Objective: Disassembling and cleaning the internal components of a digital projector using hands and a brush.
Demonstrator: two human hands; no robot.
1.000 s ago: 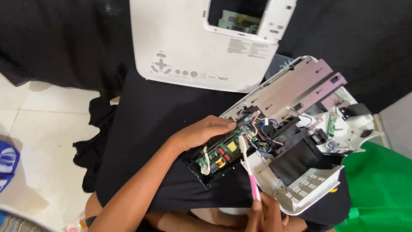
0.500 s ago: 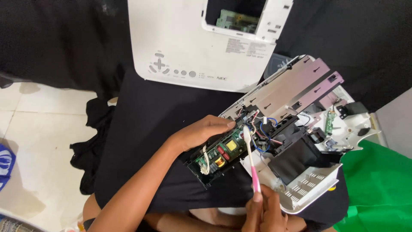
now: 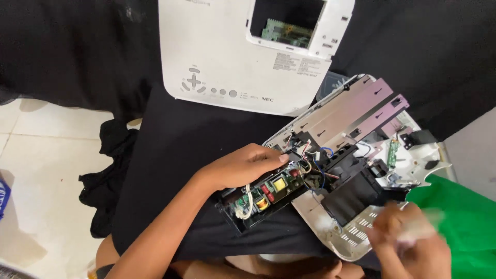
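The cover (image 3: 227, 46) is smooth white plastic. The plate (image 3: 346, 111) is shiny metal. The cloth (image 3: 170, 144) is soft, matt black.

A black cloth (image 3: 170, 155) carries the opened projector chassis (image 3: 356, 170) and white cover (image 3: 222, 51).

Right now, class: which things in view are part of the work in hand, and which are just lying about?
In hand:
left hand, resting on the circuit board
opened projector chassis
right hand, blurred, by the chassis's vented edge

Lying about:
white projector top cover
black cloth
green cloth
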